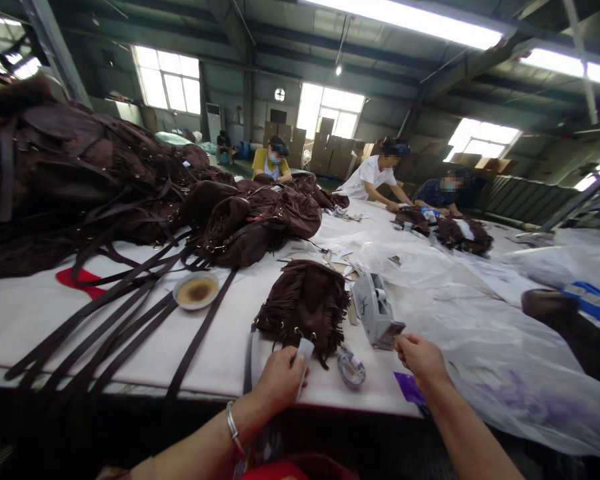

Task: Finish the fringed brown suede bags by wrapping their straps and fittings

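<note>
A small white card is pinched in my left hand, in front of a dark brown fringed bag that lies on the white table. My right hand is closed at the front end of a grey tape dispenser; what its fingers hold, if anything, is too small to make out. Between the hands, a roll of clear tape lies near the table's front edge. Beside my right hand is a purple piece.
Brown bags are heaped at the left, their long straps trailing forward. A bowl stands by the straps. Clear plastic sheeting spreads over the right side. Across the table, people handle more bags.
</note>
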{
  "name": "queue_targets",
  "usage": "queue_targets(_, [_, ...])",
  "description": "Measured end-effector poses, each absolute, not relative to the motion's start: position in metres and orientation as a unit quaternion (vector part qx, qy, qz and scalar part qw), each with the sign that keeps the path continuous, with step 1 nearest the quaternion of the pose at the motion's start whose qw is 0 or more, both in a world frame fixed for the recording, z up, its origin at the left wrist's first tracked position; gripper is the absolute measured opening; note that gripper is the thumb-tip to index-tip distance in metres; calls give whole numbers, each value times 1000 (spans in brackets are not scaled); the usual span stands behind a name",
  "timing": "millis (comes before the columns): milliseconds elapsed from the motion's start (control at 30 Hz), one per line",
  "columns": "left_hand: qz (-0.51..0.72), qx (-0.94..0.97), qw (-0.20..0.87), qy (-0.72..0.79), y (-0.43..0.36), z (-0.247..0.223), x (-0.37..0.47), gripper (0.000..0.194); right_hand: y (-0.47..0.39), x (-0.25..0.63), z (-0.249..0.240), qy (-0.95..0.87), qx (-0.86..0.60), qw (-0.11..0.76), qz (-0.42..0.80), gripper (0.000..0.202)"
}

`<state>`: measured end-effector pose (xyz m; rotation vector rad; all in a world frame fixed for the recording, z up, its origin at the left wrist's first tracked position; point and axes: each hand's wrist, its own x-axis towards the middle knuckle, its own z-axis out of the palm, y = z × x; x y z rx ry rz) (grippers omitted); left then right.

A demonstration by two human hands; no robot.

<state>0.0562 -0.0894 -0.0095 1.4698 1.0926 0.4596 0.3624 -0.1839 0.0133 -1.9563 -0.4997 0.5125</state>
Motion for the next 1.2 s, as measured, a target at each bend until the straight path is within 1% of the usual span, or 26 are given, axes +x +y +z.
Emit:
queue_targets(67, [203, 629, 587, 468, -92, -6, 55, 33, -189, 361, 13, -243, -851, 427, 183, 24])
queue_targets(133, [206, 633, 585, 463, -94, -3, 55, 33, -193, 347, 19, -312, -844, 385, 206, 27])
queue_targets(200, [205, 648, 572, 459, -96, 0, 54, 32, -192, 318, 30, -406, -781, 380, 286, 32])
queue_targets(267, [203, 681, 533, 460, -97, 4, 53, 32, -185, 280, 43, -476, -709, 369, 367, 35])
queue_targets(367, [206, 749, 431, 459, -99, 10, 50, 32, -165, 228, 56, -527, -661, 352, 402, 36])
queue_targets(433, [213, 783, 369, 454, -101, 12, 48, 31, -150, 205, 56, -533, -663, 337, 404, 37])
queue_targets(500, [216, 808, 329, 439, -101, 12, 47, 32, -138, 194, 50, -519, -684, 323, 398, 37])
queue_targets(633, [206, 844, 288, 404, -100, 8, 46, 34, -125, 191, 39, -490, -742, 291, 354, 34])
queue_targets(733, [193, 866, 247, 391, -100, 6, 47, 32, -122, 193, 35, -503, -769, 250, 306, 36])
queue_targets(833, [187, 878, 213, 386, -103, 4, 48, 30, -119, 194, 32, -493, -792, 216, 289, 38])
queue_targets(1000, [203, 874, 198, 395, -107, 0, 49, 27, -112, 196, 27, -524, -812, 155, 207, 42])
queue_targets(1067, [213, 874, 198, 389, -107, 0, 49, 26, -112, 196, 28, -530, -815, 137, 192, 43])
queue_targets(1133, [222, 875, 198, 382, -105, 0, 47, 24, -114, 196, 31, -528, -810, 144, 211, 44])
queue_targets(1200, [225, 868, 204, 392, -102, 1, 44, 23, -119, 196, 34, -512, -792, 183, 277, 42])
